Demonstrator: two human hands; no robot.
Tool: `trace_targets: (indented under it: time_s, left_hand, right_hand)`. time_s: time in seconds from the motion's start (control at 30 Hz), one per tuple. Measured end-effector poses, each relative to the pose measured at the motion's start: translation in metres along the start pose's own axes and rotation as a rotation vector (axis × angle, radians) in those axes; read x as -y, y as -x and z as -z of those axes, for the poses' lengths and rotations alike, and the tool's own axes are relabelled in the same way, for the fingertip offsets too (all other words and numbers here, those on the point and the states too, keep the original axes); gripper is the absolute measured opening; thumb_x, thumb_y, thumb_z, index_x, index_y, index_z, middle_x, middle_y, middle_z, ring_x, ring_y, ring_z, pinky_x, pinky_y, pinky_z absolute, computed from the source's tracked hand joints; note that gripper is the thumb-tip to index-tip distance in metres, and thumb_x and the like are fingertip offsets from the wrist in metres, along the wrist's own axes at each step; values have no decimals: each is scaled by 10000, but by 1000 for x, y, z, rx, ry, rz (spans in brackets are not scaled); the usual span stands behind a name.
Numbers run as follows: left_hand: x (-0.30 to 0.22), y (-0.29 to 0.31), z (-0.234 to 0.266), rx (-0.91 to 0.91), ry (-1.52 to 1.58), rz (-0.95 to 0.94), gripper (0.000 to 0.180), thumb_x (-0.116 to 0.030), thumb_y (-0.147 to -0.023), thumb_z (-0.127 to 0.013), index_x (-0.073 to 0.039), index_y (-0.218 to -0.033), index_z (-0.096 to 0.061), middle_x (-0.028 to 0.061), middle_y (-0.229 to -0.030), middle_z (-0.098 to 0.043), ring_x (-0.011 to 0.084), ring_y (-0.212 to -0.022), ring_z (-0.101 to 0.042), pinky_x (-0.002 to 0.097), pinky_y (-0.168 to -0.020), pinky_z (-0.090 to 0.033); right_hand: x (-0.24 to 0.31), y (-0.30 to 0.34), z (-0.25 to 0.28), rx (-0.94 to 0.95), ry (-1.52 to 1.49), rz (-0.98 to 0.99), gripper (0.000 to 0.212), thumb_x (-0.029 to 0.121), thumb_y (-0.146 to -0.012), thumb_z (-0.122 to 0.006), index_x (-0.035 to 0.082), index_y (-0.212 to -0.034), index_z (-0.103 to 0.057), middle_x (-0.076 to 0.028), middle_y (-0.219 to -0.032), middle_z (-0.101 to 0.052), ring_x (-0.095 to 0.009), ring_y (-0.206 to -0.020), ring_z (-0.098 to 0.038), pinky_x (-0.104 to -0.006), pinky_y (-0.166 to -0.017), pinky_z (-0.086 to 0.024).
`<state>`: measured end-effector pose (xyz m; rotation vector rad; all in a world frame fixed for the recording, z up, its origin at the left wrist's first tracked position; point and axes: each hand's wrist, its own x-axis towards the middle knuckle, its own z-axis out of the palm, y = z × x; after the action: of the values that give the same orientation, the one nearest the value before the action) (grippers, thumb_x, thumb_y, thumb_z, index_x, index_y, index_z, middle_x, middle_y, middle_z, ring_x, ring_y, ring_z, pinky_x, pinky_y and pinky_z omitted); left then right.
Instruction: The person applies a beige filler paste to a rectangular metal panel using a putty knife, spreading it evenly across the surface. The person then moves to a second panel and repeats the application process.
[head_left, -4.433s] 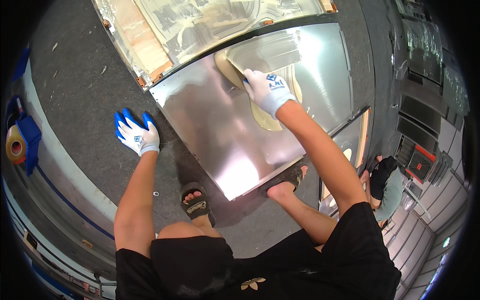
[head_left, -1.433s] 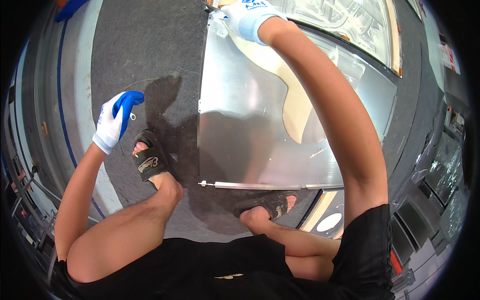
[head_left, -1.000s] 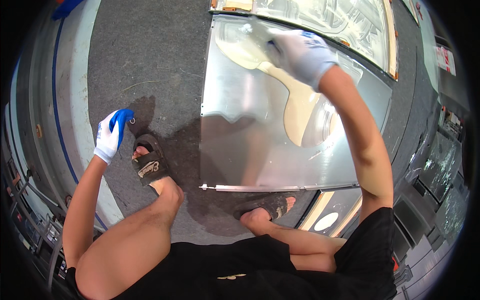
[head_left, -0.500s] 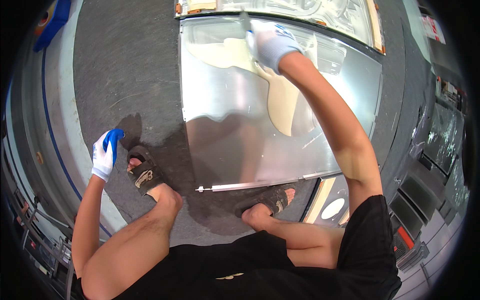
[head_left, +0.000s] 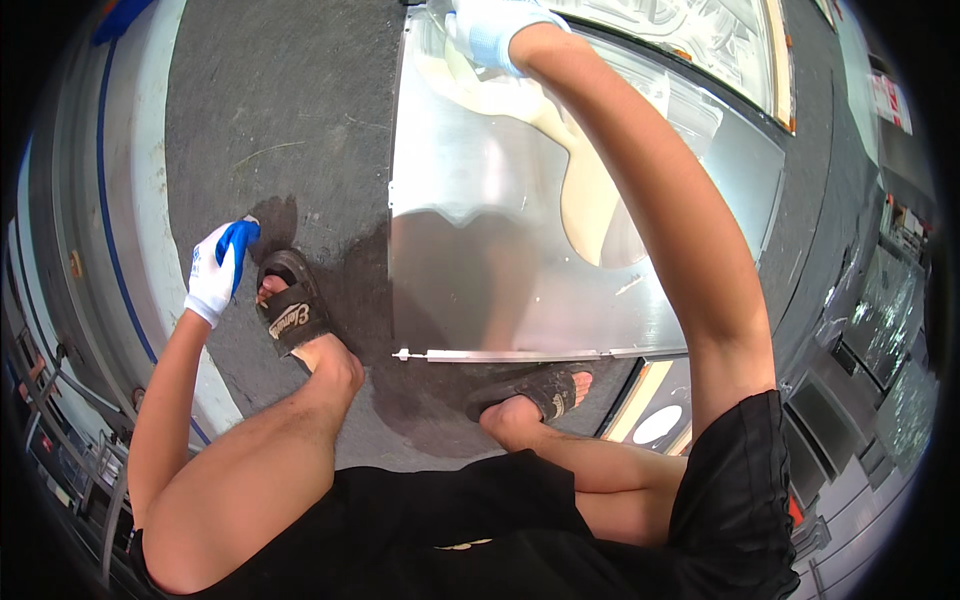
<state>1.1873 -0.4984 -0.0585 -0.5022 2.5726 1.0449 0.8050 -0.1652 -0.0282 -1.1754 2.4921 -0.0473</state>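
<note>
My right hand [head_left: 495,30], in a white glove, reaches to the far left corner of a shiny metal panel [head_left: 460,290] lying on the floor. Its closed fingers are partly cut off by the upper edge; they grip a flat scraper, of which little shows now. Beneath and beside that hand, a cream-coloured thick liquid [head_left: 585,205] spreads over the panel in a curved pool. My left hand [head_left: 218,265], in a white glove with a blue palm, hangs above the floor left of my foot. Its fingers are curled together, with no object showing in them.
My sandalled feet [head_left: 295,305] stand at the panel's near left. Beyond it lies another framed panel [head_left: 690,30] smeared with white. A framed piece with a white oval [head_left: 657,425] lies by my right leg. Boxes and wrapped goods stand at the right.
My right hand has swept left and farther away with the scraper, to the panel's far left corner. The view has shifted slightly. My left hand stays beside my foot, fingers curled a little more.
</note>
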Motion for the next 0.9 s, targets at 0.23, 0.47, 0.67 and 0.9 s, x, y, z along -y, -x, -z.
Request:
trace_targets:
  time_s: [0.23,0.47,0.67,0.9]
  left_hand:
    - [-5,-3,4,22,13,37,322,-237,-1038,-573,0,-1192,-728,138,-1127,-773,233,-1044,-731,356,-945,-539]
    - [-10,-9,10,55,34,13,317,-228,-1062,-546,5,-1175,-729,136,-1114,-774,220,-1026,-727,345,-935,-535]
    - [-3,-9,14,32,-38,38,314,-234,-1051,-550,-7,-1166,-735,135,-1091,-776,229,-1001,-734,352,-916,-545]
    - [-1,-13,12,38,-21,42,343,-268,-1052,-543,-4,-1173,-726,134,-1098,-778,224,-1001,-734,351,-918,-543]
  right_hand:
    - [18,27,22,-164,-172,-31,362,306,-969,-542,53,-1144,-732,-225,-1057,-750,-397,-932,-712,-492,-846,-549]
    - [-9,33,13,121,10,3,425,278,-979,-559,80,-1344,-648,-240,-1045,-740,-423,-892,-702,-507,-835,-537]
    - [-8,37,-8,173,81,24,380,260,-1011,-523,84,-1321,-655,-231,-1120,-727,-396,-953,-711,-490,-860,-552]
    - [46,51,-14,237,134,144,341,240,-1048,-480,89,-1293,-663,-220,-1207,-712,-365,-1024,-722,-471,-889,-570]
